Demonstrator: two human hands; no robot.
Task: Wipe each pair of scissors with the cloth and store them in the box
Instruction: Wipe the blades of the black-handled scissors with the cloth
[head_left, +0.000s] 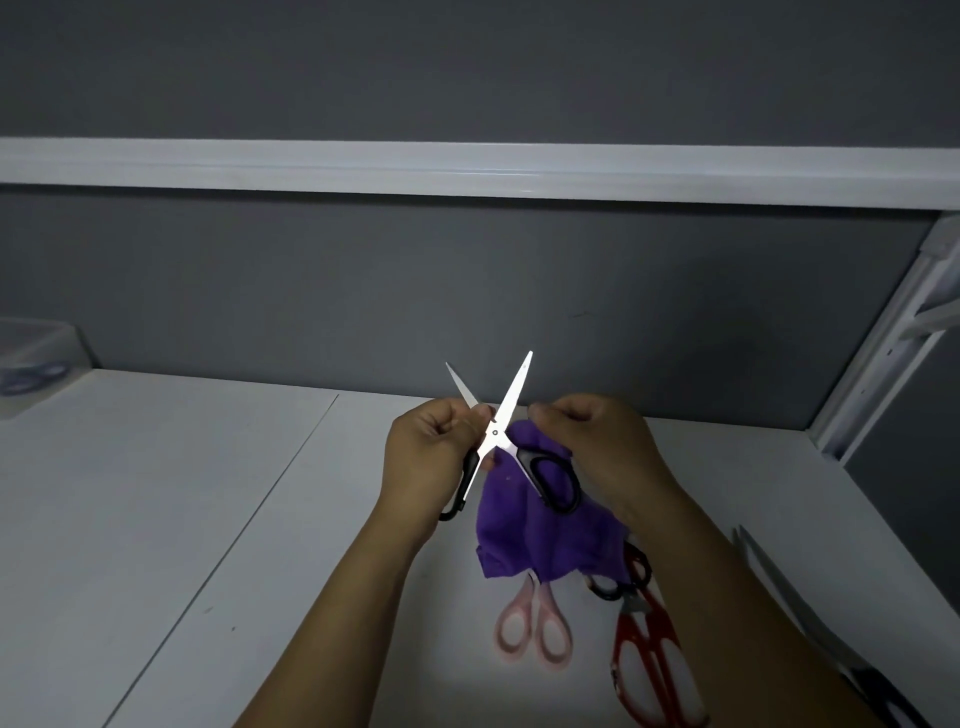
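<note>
Two bare forearms rise from the bottom edge, and between them on the white table (182, 493) lie the waiting pairs: red-handled scissors (649, 670) nearest, pink-handled scissors (535, 631) just to their left, and black finger loops (621, 577) of another pair poking out beside the right wrist, partly hidden. At the right edge lies one more pair with long grey blades (795, 608) (its dark handle runs out of view).

Above these, both hands are raised over the table. The left hand (431, 457) has its fingers curled round one handle of the black-handled scissors (494, 432), whose blades stand spread in a V, tips pointing up toward the grey wall. The right hand (597, 447) pinches the purple cloth (524, 540) with fingers bunched, close beside the pivot; the cloth hangs down behind the scissors' free loop and covers the pink pair's blades.

Far off at the left edge sits the translucent box (36, 358), with a bluish pair (31, 376) dimly visible inside.
</note>
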